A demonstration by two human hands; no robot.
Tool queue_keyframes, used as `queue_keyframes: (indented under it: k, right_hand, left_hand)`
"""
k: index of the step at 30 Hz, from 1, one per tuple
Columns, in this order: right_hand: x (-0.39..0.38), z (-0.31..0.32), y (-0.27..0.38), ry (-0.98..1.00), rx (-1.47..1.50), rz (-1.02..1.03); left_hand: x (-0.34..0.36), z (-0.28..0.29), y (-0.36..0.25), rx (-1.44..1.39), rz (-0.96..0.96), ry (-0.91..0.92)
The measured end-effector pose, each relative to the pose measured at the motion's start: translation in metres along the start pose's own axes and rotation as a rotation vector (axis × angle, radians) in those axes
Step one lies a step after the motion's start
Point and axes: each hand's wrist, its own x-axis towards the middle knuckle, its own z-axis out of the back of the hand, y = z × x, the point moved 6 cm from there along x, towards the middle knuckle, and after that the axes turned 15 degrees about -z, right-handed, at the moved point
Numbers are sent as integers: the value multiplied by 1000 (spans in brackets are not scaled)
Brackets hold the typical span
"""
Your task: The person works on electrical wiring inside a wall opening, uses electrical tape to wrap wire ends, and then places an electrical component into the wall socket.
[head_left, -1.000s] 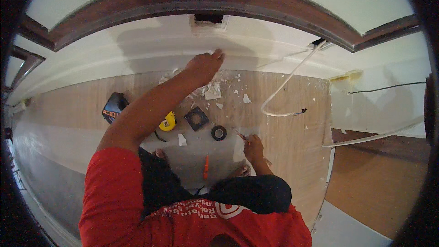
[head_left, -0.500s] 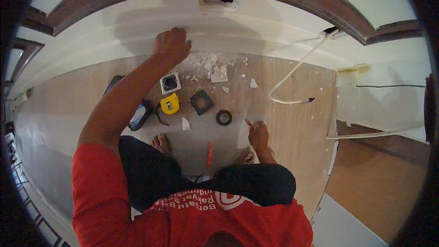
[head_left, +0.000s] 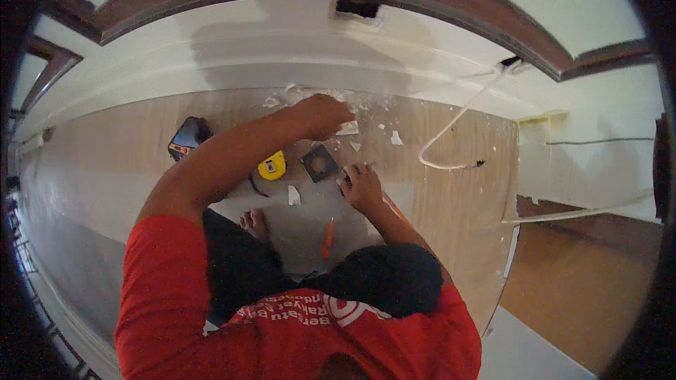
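My left hand [head_left: 327, 117] is low over the plaster debris, beside a flat white piece [head_left: 348, 128]; its fingers are blurred and mostly turned out of sight. My right hand [head_left: 362, 187] is closed over the roll of black tape, which it nearly covers. An orange-handled screwdriver [head_left: 398, 210] lies alongside my right forearm, partly hidden by it. Left of that hand lies a dark square plate with a round opening [head_left: 310, 162]. A yellow tape measure [head_left: 272, 166] sits by my left forearm. Between my legs is another orange-handled screwdriver [head_left: 327, 241].
White plaster chips [head_left: 294, 195] lie scattered on the wood-look floor. A white cable [head_left: 451, 127] hangs from a wall hole and bends onto the floor. Another hole [head_left: 357, 9] is cut in the wall ahead. A black-and-blue case [head_left: 187, 139] stands left of my arm.
My left hand has come down from the wall and right, over the debris. My right hand has moved left onto the black tape, and its screwdriver now lies beside the forearm.
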Motion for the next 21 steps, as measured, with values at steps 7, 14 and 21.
queue_keyframes:
  k: [7, 14, 21]
  right_hand:
    - [8, 9, -8, 361, -143, -208]
    - [46, 47, 35, 507, -346, 131]
    - [167, 61, 80, 262, -242, 121]
  left_hand:
    - [-119, -50, 64, -111, 364, 382]
    - [-193, -116, 145, -39, 500, 576]
    - [-140, -143, 91, -412, 603, 304]
